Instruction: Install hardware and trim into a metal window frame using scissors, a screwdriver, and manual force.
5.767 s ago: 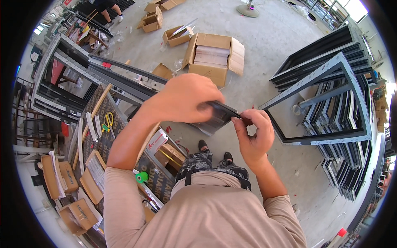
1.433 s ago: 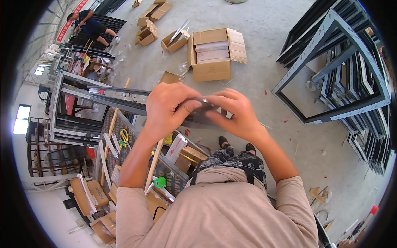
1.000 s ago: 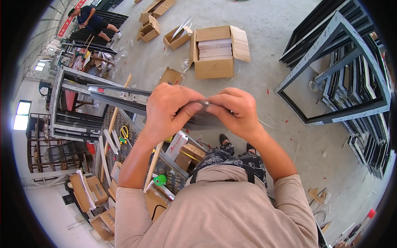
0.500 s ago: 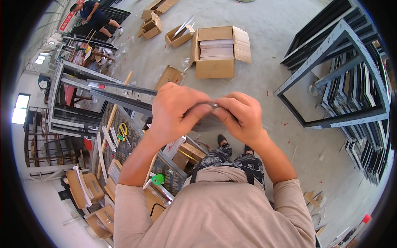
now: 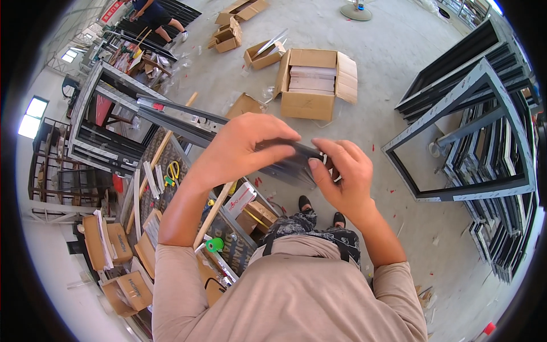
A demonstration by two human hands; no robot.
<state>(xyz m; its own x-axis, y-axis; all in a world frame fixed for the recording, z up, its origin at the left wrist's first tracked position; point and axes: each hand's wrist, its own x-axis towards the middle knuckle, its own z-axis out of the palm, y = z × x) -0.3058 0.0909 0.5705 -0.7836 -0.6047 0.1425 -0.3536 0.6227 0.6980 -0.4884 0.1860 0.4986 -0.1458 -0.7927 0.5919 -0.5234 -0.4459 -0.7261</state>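
A long dark metal profile (image 5: pixel 288 166) runs from the upper left toward my body, its near end blurred by motion. My left hand (image 5: pixel 242 147) wraps over it close to that end, thumb and fingers on either side. At the very tip, the thumb and curled fingers of my right hand (image 5: pixel 345 171) close round the end. A small black and white part shows between those fingers, too little of it to name. The profile's far stretch (image 5: pixel 176 117) passes in front of a dark window frame (image 5: pixel 85 122) on the left.
Below the profile stands a cluttered workbench (image 5: pixel 236 242) with yellow-handled scissors (image 5: pixel 172 172), a green spool (image 5: pixel 215 245) and wooden strips. An open carton (image 5: pixel 307 105) sits on the floor ahead. Window frames (image 5: pixel 484 196) lean at the right. Another person (image 5: pixel 155 17) stands far left.
My fingertips, which met at the profile's end, have moved apart, and more of the dark profile shows between my hands. The surroundings have shifted down in the picture.
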